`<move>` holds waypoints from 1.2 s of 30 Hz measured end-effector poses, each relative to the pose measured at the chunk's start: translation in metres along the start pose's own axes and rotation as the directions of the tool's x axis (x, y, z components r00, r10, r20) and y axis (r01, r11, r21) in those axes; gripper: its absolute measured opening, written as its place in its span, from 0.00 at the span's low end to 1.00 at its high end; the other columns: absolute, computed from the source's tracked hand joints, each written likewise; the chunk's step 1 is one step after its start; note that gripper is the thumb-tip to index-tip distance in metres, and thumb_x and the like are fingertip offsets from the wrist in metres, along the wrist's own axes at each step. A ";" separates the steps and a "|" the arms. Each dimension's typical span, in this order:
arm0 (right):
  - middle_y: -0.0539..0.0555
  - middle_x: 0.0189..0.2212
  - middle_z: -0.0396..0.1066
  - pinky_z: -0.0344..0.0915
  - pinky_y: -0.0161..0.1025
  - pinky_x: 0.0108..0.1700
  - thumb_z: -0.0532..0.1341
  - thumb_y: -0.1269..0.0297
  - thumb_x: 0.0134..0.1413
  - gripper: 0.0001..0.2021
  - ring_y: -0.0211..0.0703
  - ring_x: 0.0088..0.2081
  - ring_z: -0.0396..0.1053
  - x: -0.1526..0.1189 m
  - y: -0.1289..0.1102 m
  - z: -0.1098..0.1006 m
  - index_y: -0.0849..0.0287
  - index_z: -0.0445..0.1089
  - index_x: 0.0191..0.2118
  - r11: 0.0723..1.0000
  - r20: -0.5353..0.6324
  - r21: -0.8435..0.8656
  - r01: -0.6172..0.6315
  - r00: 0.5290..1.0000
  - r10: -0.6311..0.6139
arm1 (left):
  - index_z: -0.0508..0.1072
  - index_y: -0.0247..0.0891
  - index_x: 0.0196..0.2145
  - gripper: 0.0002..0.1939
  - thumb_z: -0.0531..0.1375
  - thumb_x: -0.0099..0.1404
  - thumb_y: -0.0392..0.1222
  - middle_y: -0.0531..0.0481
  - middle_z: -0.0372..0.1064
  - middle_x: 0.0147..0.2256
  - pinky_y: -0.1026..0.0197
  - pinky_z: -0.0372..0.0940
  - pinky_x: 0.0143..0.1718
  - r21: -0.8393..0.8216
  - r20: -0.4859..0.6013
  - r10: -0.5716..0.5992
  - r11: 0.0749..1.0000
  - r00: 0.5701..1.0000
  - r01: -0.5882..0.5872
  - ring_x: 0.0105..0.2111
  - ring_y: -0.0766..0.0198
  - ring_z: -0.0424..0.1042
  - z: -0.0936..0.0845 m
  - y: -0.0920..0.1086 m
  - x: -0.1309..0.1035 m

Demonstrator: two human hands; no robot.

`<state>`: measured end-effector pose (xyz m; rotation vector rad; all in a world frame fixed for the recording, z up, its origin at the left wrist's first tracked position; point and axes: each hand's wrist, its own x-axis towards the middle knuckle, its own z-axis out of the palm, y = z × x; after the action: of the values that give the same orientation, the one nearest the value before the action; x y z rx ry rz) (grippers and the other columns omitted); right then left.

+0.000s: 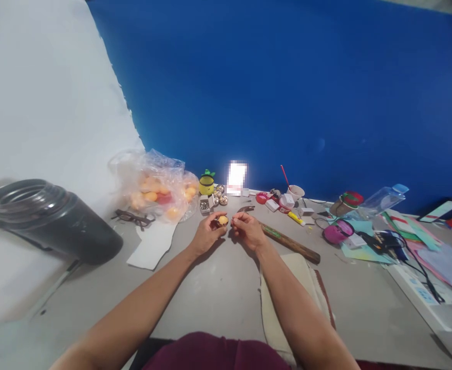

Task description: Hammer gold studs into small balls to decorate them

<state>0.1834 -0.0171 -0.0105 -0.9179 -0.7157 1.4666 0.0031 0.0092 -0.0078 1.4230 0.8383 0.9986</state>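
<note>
My left hand [207, 234] is closed around a small round object [222, 221], with a pale orange face and a darker rim, above the grey table [214, 298]. Just to its right, my right hand [248, 229] has its fingertips pinched together; what they hold, if anything, is too small to make out. A hammer [291, 242] with a wooden handle lies beyond and to the right of my right hand. Behind my left hand are a small open box of little metal pieces [205, 205] and several shiny round items [220, 195].
A large dark bottle [56, 221] and glasses [134, 218] are at left, near a plastic bag of orange items [156, 190]. A folded cloth [299, 293] lies under my right forearm. At right are a white cup [296, 192], a pink pouch [337, 232], cables and papers.
</note>
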 end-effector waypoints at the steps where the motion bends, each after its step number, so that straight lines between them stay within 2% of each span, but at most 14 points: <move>1: 0.48 0.25 0.74 0.62 0.29 0.23 0.83 0.56 0.31 0.22 0.32 0.24 0.64 0.001 0.000 -0.001 0.58 0.76 0.31 1.000 0.000 0.003 0.000 1.000 0.000 | 0.76 0.36 0.54 0.26 0.69 0.58 0.44 0.50 0.76 0.34 0.60 0.71 0.36 0.019 -0.002 0.010 1.000 1.000 -0.010 0.31 0.63 0.73 0.000 0.000 0.000; 3: 0.48 0.25 0.73 0.62 0.29 0.23 0.83 0.56 0.32 0.22 0.32 0.24 0.64 0.002 0.001 -0.003 0.58 0.75 0.31 1.000 0.003 0.009 0.005 1.000 -0.005 | 0.75 0.36 0.55 0.25 0.67 0.60 0.44 0.49 0.76 0.36 0.58 0.72 0.38 0.052 -0.018 0.025 0.998 1.000 -0.024 0.32 0.62 0.74 -0.001 -0.002 0.001; 8: 0.48 0.25 0.73 0.61 0.29 0.23 0.82 0.57 0.35 0.21 0.33 0.24 0.64 0.004 0.003 -0.007 0.58 0.74 0.32 1.000 0.032 0.010 0.023 0.999 -0.024 | 0.74 0.39 0.57 0.29 0.70 0.58 0.43 0.44 0.74 0.50 0.54 0.73 0.45 0.190 -0.064 0.124 0.976 0.990 -0.110 0.40 0.59 0.75 -0.003 -0.009 0.002; 11: 0.48 0.25 0.73 0.61 0.30 0.23 0.82 0.56 0.35 0.21 0.33 0.24 0.64 0.003 0.003 -0.006 0.57 0.74 0.32 1.000 0.046 -0.015 0.025 0.999 -0.024 | 0.77 0.40 0.54 0.24 0.68 0.59 0.40 0.44 0.73 0.50 0.53 0.72 0.48 0.282 -0.061 0.199 0.944 0.978 -0.174 0.44 0.57 0.75 -0.004 -0.012 0.002; 13: 0.48 0.25 0.73 0.61 0.30 0.24 0.82 0.56 0.35 0.21 0.33 0.24 0.64 0.002 0.002 -0.004 0.57 0.75 0.33 0.999 0.053 -0.034 0.023 0.998 -0.021 | 0.77 0.40 0.53 0.23 0.67 0.59 0.39 0.45 0.73 0.49 0.53 0.71 0.49 0.282 -0.068 0.211 0.941 0.975 -0.185 0.45 0.56 0.75 -0.003 -0.011 0.001; 18: 0.48 0.25 0.74 0.61 0.31 0.24 0.82 0.55 0.34 0.21 0.33 0.23 0.64 -0.001 0.001 0.000 0.57 0.75 0.32 0.997 0.056 -0.078 0.030 0.998 -0.026 | 0.75 0.38 0.51 0.23 0.69 0.57 0.41 0.46 0.76 0.44 0.54 0.71 0.47 0.202 -0.098 0.110 0.975 0.989 -0.088 0.41 0.57 0.76 -0.001 -0.007 0.001; 22: 0.48 0.25 0.74 0.61 0.32 0.24 0.82 0.54 0.33 0.22 0.34 0.23 0.64 -0.001 0.000 0.000 0.57 0.75 0.31 0.996 0.060 -0.088 0.028 0.998 -0.023 | 0.74 0.37 0.51 0.28 0.72 0.52 0.43 0.46 0.77 0.42 0.55 0.72 0.45 0.016 -0.104 -0.005 1.000 0.995 0.007 0.41 0.57 0.76 -0.002 -0.004 0.004; 26: 0.48 0.25 0.73 0.60 0.31 0.24 0.82 0.54 0.33 0.22 0.33 0.24 0.64 -0.001 -0.002 0.000 0.57 0.74 0.31 0.997 0.054 -0.074 0.016 0.998 -0.012 | 0.75 0.36 0.51 0.31 0.73 0.50 0.43 0.46 0.78 0.41 0.56 0.71 0.41 -0.150 -0.074 -0.102 0.985 0.992 0.090 0.39 0.58 0.76 -0.003 -0.001 0.006; 30: 0.48 0.25 0.73 0.59 0.30 0.24 0.82 0.55 0.32 0.22 0.33 0.23 0.63 -0.001 -0.002 -0.001 0.57 0.74 0.30 0.998 0.046 -0.057 0.016 0.999 -0.013 | 0.74 0.37 0.54 0.32 0.73 0.51 0.41 0.45 0.77 0.44 0.57 0.72 0.40 -0.271 -0.056 -0.139 0.955 0.989 0.119 0.38 0.61 0.76 0.000 0.001 0.006; 33: 0.48 0.25 0.73 0.60 0.30 0.24 0.82 0.55 0.32 0.22 0.33 0.23 0.64 0.000 -0.001 -0.001 0.58 0.74 0.30 0.998 0.039 -0.054 0.015 0.999 -0.013 | 0.73 0.36 0.53 0.30 0.72 0.51 0.41 0.45 0.77 0.43 0.55 0.73 0.42 -0.266 -0.048 -0.131 0.957 0.990 0.114 0.39 0.60 0.76 0.001 0.002 0.005; 36: 0.48 0.25 0.73 0.60 0.31 0.24 0.82 0.55 0.33 0.21 0.33 0.23 0.63 0.000 -0.001 -0.002 0.57 0.74 0.30 0.998 0.037 -0.054 0.023 0.999 -0.021 | 0.72 0.37 0.47 0.26 0.72 0.51 0.40 0.47 0.76 0.41 0.56 0.72 0.42 -0.112 -0.119 -0.050 0.993 0.992 0.037 0.40 0.59 0.76 0.000 0.000 0.004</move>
<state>0.1854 -0.0169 -0.0101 -0.9239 -0.7935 1.4535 0.0048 0.0127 -0.0070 1.2557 0.8861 1.0899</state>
